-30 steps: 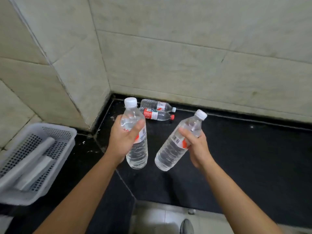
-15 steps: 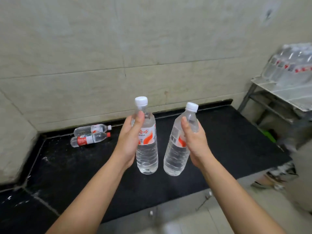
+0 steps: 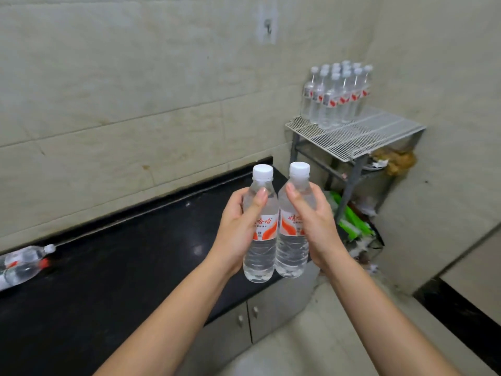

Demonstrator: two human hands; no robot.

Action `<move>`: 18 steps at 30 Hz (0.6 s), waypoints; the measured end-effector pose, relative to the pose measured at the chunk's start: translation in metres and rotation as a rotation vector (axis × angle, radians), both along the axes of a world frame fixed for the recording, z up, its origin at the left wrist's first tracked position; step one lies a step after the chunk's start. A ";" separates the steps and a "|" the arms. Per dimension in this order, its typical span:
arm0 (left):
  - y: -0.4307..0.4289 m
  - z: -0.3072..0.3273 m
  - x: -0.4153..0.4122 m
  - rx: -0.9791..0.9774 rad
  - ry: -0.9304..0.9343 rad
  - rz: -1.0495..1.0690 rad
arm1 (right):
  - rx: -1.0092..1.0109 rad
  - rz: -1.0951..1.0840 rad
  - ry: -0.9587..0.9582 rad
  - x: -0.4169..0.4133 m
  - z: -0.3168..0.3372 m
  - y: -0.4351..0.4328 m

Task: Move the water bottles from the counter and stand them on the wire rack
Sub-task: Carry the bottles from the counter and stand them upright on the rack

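- Two bottles on the desk (image 3: 23, 263) lie on their sides at the far left, touching each other. One has a white cap, the other a red cap and a red label; they are blurred and no writing can be read.
- The desk (image 3: 122, 267) has a black top running along the tiled wall. Grey cabinet doors (image 3: 244, 324) with small knobs sit under its near right end.
- The left hand (image 3: 238, 232) is wrapped around the left bottle (image 3: 260, 226), thumb across the front near the shoulder. The bottle is upright and held in the air above the desk's right end.
- That bottle is clear, with a white cap and a white and orange-red label. Red Chinese characters, "哈哈" readable, stand above smaller dark print too small to read.
- The right bottle (image 3: 294, 221) stands upright just beside the left one, the two touching along their sides. It carries the same white cap and orange-red label, with a red character partly hidden by the thumb.
- The right hand (image 3: 317, 226) grips this bottle from the right side, thumb across the front.
- The wire rack (image 3: 360, 137), white on grey metal legs, stands in the far right corner, well apart from the held bottles.
- A group of rack bottles (image 3: 336, 93) stands upright at its far left part, white-capped with red-marked labels too small to read.
- Green packaging (image 3: 352, 221) and other clutter lie on the floor beneath the rack.
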State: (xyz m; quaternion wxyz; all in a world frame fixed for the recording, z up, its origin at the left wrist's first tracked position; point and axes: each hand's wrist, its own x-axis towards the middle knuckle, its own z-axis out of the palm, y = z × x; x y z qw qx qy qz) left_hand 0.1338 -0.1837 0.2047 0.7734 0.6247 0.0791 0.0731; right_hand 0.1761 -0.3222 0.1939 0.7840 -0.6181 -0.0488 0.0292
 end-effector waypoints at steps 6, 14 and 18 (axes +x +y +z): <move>-0.058 0.005 0.094 0.026 -0.114 -0.094 | 0.085 -0.074 -0.016 0.082 0.006 -0.061; -0.109 0.009 0.270 0.150 -0.240 -0.239 | 0.030 -0.186 -0.075 0.233 0.035 -0.116; -0.136 0.020 0.349 0.249 -0.340 -0.237 | -0.030 -0.253 -0.134 0.293 0.052 -0.152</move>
